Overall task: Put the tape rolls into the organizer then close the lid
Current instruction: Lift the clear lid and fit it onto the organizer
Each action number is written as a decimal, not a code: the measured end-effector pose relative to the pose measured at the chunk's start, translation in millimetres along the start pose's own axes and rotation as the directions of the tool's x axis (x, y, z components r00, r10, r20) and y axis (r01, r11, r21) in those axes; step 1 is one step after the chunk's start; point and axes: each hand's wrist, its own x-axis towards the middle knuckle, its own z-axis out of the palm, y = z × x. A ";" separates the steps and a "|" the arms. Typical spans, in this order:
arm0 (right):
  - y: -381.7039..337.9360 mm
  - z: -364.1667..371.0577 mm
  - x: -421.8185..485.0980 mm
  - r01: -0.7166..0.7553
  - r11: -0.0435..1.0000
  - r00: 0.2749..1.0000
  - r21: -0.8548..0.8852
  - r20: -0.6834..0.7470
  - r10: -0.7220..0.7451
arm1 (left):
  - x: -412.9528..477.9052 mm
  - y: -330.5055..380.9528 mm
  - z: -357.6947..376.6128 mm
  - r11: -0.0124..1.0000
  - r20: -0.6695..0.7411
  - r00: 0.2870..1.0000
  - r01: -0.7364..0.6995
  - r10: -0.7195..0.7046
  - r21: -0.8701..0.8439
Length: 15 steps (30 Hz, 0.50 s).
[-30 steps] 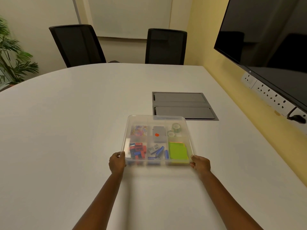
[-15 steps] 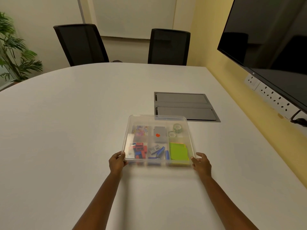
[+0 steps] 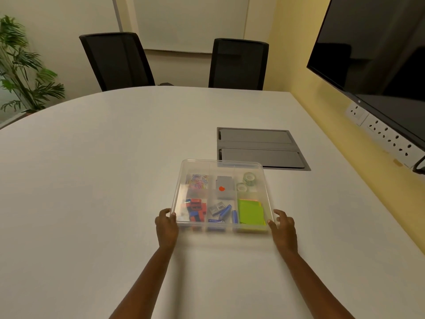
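Note:
A clear plastic organizer (image 3: 222, 161) lies on the white table (image 3: 110, 180) with its see-through lid resting flat on top. Two green tape rolls (image 3: 249, 178) lie inside its far right compartment, under the lid. The other compartments hold paper clips, a grey box with a red dot, red and blue clips, blue batteries and green sticky notes. My left hand (image 3: 166, 226) curls over the near left corner of the organizer. My right hand (image 3: 283, 226) is at the near right corner, fingers spread, thumb touching the edge.
A grey cable hatch (image 3: 259, 147) is set into the table just beyond the organizer. Two black chairs (image 3: 117, 58) (image 3: 238, 63) stand at the far edge. A dark screen (image 3: 379, 54) and wall sockets (image 3: 386, 137) are on the right wall, a plant (image 3: 20, 65) at far left.
My right hand's fingers have lifted off the near right corner and spread apart. My left hand and the organizer have stayed in place.

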 end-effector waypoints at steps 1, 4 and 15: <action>-2.8 1.4 -1.8 0.069 0.993 0.997 -0.096 -0.009 -0.070 | -3.4 2.3 0.1 0.986 -0.036 0.997 -0.067 0.073 0.151; -10.1 12.0 -10.9 0.222 0.937 0.975 -0.270 0.074 -0.210 | -19.8 4.8 1.7 0.851 0.046 0.960 -0.266 0.276 0.453; -17.8 30.3 -13.9 0.132 0.979 0.979 -0.156 0.174 -0.104 | -19.5 0.8 9.0 0.653 0.270 0.936 -0.352 0.228 0.671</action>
